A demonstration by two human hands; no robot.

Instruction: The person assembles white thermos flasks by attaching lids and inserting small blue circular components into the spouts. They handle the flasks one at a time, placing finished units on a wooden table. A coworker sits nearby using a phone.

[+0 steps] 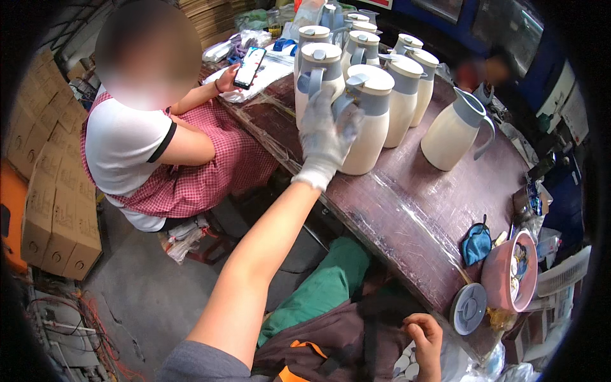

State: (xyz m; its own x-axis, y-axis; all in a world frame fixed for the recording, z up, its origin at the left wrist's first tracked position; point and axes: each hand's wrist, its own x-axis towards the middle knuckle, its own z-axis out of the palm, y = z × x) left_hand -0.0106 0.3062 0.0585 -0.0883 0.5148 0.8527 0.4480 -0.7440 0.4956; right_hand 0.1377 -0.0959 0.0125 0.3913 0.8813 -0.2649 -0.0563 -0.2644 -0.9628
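My left hand (326, 130), in a pale work glove, reaches across the table edge to the handle side of the front cream jug (367, 140) with a grey collar and white lid. Motion smears its fingers, so whether they grip the handle is unclear. Behind that stand several more jugs of the same kind, including one (319, 67) just beyond my fingers. A lidless jug (450, 132) stands apart to the right, its grey handle facing right. Low over my lap, my bare right hand (425, 340) has curled fingers; anything inside them is hidden. White discs (404, 366) lie beside it.
On the dark table (394, 210), a grey round lid (469, 308), a blue cloth mask (477, 243) and a pink basket (491, 272) sit near the right end. At left, a seated person holds a phone (250, 67). Stacked cartons (60, 210) line the left side.
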